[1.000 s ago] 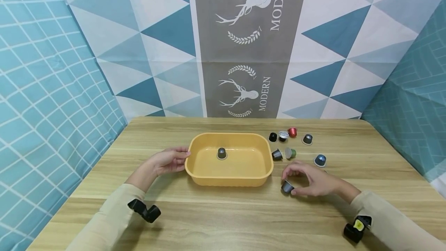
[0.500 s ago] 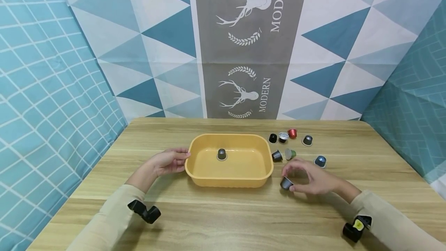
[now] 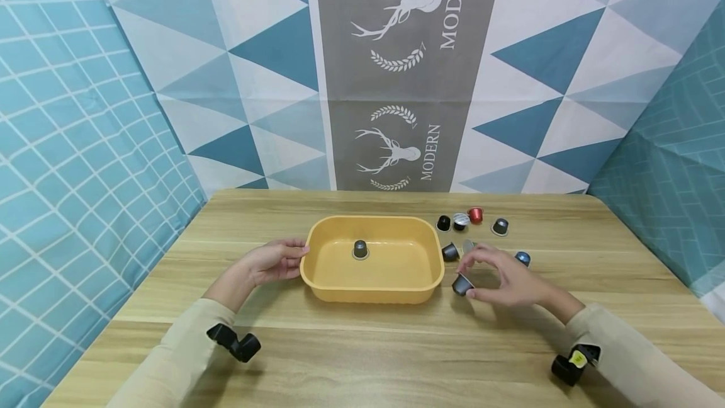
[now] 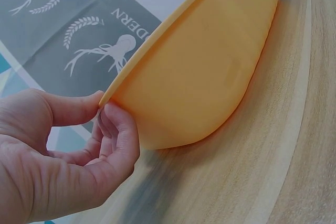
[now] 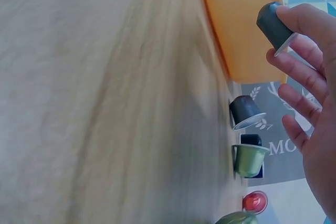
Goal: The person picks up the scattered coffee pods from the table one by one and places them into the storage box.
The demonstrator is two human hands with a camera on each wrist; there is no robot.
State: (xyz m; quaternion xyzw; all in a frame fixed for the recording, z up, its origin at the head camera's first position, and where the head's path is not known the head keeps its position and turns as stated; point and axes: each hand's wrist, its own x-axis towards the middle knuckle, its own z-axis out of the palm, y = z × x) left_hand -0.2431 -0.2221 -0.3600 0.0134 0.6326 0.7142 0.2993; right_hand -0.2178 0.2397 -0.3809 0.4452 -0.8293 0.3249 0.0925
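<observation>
My left hand [image 3: 277, 263] pinches the left rim of a yellow plastic basin [image 3: 372, 294]; in the left wrist view the thumb lies on the rim and the fingers curl beneath it. One dark coffee capsule [image 3: 360, 249] stands on the basin floor, left of its middle. To the right of the basin, my right hand [image 3: 506, 276] holds a dark grey coffee capsule [image 3: 462, 284] between thumb and fingers. That capsule is tilted and raised off the table, as the right wrist view [image 5: 274, 24] shows, with its silver rim toward the fingers.
Right of the basin lie several more capsules: a dark one [image 3: 450, 252], a green one [image 5: 250, 159] partly behind my right hand in the head view, a black one [image 3: 443, 223], a silver-lidded one [image 3: 460, 221], a red one [image 3: 475, 215], a grey one [image 3: 500, 226] and a blue one [image 3: 523, 259].
My right hand has risen and shifted slightly toward the basin with the dark grey capsule, now covering part of the green and blue ones. The left hand and basin have stayed put.
</observation>
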